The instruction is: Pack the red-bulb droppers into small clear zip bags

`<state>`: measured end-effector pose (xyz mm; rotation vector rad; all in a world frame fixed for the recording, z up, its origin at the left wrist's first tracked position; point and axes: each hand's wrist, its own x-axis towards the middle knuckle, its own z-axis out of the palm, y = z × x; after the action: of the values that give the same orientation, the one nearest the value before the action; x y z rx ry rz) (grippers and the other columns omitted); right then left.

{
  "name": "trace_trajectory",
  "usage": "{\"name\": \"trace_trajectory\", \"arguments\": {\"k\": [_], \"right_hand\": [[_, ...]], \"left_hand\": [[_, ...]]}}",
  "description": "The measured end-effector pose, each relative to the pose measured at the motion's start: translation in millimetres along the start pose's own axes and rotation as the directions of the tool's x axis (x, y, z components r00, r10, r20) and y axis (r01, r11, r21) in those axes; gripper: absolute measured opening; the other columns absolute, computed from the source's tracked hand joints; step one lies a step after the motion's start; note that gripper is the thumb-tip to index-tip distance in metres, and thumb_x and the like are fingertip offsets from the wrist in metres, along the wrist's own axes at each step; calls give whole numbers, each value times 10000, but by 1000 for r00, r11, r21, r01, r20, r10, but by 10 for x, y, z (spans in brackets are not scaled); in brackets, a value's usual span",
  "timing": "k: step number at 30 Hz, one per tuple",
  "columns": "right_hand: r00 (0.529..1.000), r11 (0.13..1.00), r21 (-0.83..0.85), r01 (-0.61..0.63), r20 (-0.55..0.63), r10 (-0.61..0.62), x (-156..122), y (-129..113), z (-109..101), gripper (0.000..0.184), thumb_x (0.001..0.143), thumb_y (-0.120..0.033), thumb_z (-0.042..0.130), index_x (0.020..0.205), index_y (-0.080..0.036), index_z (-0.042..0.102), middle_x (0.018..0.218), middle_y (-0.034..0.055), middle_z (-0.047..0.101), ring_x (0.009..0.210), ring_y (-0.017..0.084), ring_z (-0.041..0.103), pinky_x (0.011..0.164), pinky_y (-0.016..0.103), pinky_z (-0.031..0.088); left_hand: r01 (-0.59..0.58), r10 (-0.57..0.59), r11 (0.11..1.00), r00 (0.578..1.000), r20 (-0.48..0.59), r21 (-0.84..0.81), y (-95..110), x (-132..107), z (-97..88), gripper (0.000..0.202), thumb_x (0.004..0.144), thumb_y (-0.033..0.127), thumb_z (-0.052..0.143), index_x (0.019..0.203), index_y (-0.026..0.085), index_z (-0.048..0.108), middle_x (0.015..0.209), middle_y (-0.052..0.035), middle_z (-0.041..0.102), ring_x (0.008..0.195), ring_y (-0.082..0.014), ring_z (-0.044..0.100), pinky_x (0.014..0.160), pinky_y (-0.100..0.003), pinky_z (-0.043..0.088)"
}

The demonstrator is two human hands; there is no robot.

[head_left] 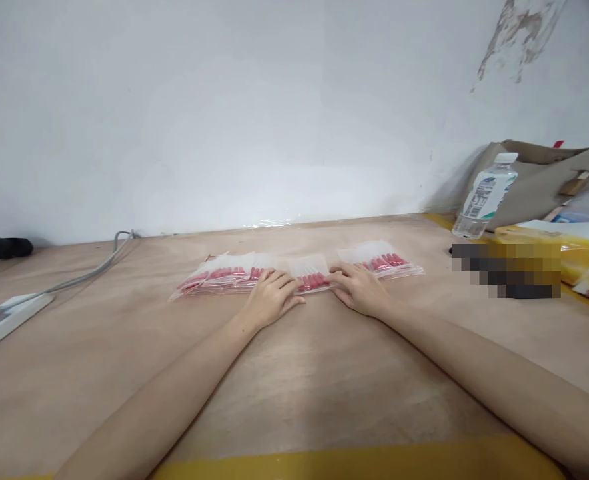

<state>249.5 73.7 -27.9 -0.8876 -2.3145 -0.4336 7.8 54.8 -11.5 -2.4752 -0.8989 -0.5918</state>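
A row of clear plastic bags (224,273) filled with small red pieces lies across the middle of the wooden table (294,380). My left hand (270,298) rests on the bags near the middle of the row, its fingers curled down onto them. My right hand (357,288) presses its fingers on the edge of one middle bag (312,275), just left of the rightmost bag (382,260). Both forearms stretch out from the near edge.
A water bottle (484,195) and a grey bag (544,180) stand at the back right, with yellow packets (582,257) beside them. A white power strip (2,319) and its grey cable (92,270) lie at the left. The white wall (224,113) is close behind.
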Motion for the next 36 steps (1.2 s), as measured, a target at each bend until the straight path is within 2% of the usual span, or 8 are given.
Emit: {"name": "trace_trajectory", "arguments": {"k": [5,11,14,19,23,25,32,36], "right_hand": [[998,982,179,-61,6,61,17,-37,124,206,723,-13,425,792,-177,528,939,69,629,795,161,585,649,269,425],[974,937,342,-77,-175,144,13,48,163,277,693,4,377,825,-201,509,1103,83,612,959,173,595,779,319,480],[943,928,350,-125,-248,220,2,227,46,312,679,-8,396,890,-196,529,1073,91,622,956,182,600,799,336,485],[882,886,341,-314,-242,406,-191,669,-192,261,689,-63,442,881,-195,560,1064,95,630,957,223,600,799,389,483],[908,873,307,-378,-58,414,-429,836,-275,36,729,-178,504,750,-195,528,1047,114,635,925,234,615,771,382,488],[917,874,303,-379,-8,400,-504,833,-286,44,742,-240,530,738,-201,511,1045,116,634,932,234,615,770,375,488],[874,886,117,-449,-149,463,-572,801,-294,87,720,-196,463,760,-196,541,861,82,667,826,217,634,734,340,488],[837,852,64,-520,-162,523,-626,858,-354,99,700,-207,464,753,-201,547,889,72,669,842,217,624,754,333,465]], "left_hand": [[156,-156,987,988,-16,46,-13,-63,-108,274,868,343,460,1062,186,574,1040,-95,610,996,-256,515,918,-436,315],[240,-246,955,969,17,172,-278,-190,-200,332,681,234,536,1001,176,605,1027,-120,623,997,-310,532,1012,-558,167],[236,-246,956,968,42,175,-345,-206,-222,320,665,219,533,968,187,630,980,-105,650,966,-310,561,1024,-574,131],[245,-250,961,968,24,131,-321,-203,-165,230,795,230,478,947,223,652,900,-73,679,902,-282,593,1000,-595,153],[210,-214,970,977,16,125,-313,-197,-98,224,854,194,446,924,213,658,885,-76,678,919,-263,594,1004,-558,199],[198,-201,974,980,14,107,-304,-181,-71,224,863,176,447,937,216,654,916,-71,677,945,-255,590,1006,-528,233],[150,-149,988,989,19,-31,9,117,151,227,905,203,427,1018,215,623,1059,-55,649,949,-212,601,859,-366,444],[137,-137,982,991,4,-130,265,376,284,237,920,279,412,1037,214,608,1067,-44,641,950,-186,601,851,-322,461]]}}
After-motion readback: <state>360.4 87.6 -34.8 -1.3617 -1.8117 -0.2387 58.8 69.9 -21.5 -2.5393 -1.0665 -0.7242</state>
